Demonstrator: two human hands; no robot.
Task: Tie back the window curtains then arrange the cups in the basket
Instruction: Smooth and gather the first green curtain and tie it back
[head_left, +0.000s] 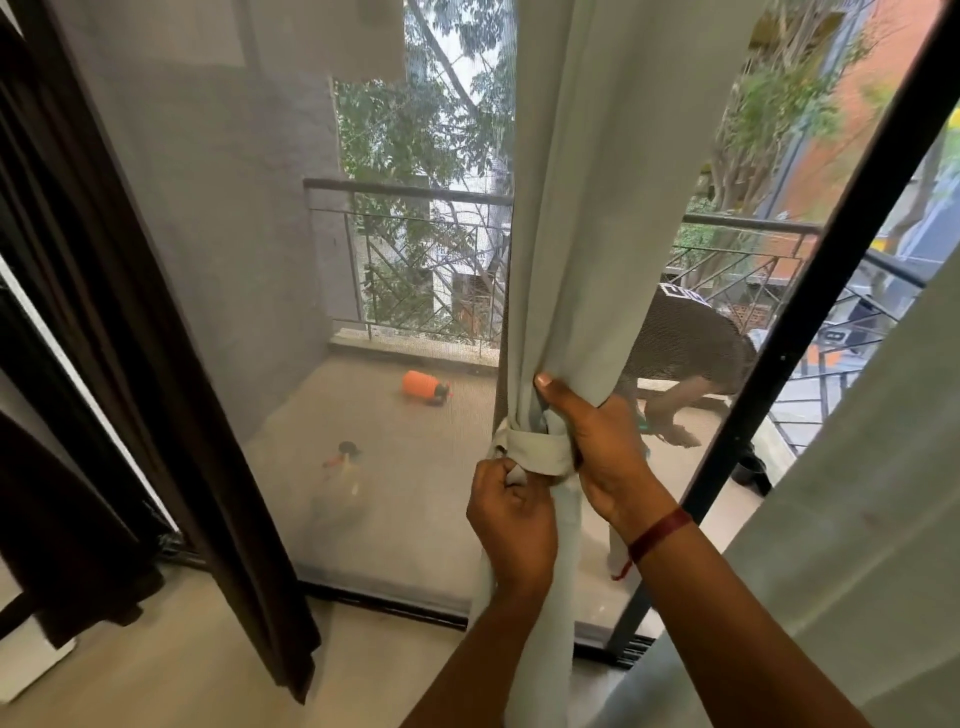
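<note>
Both your hands gripped the pale curtain (571, 208) gathered before the window, your left hand (511, 525) pinching a loose end of the tie band (537, 452), your right hand (597, 447) clenched round the bunched cloth beside it, fingertips buried in folds, the balcony (405, 483) blurred behind mesh.

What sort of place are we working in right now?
Most likely a room in an upstairs flat, at a mesh door onto a balcony: a pale curtain hangs inside, a metal railing runs outside, and treetops and neighbouring buildings lie beyond it.
</note>
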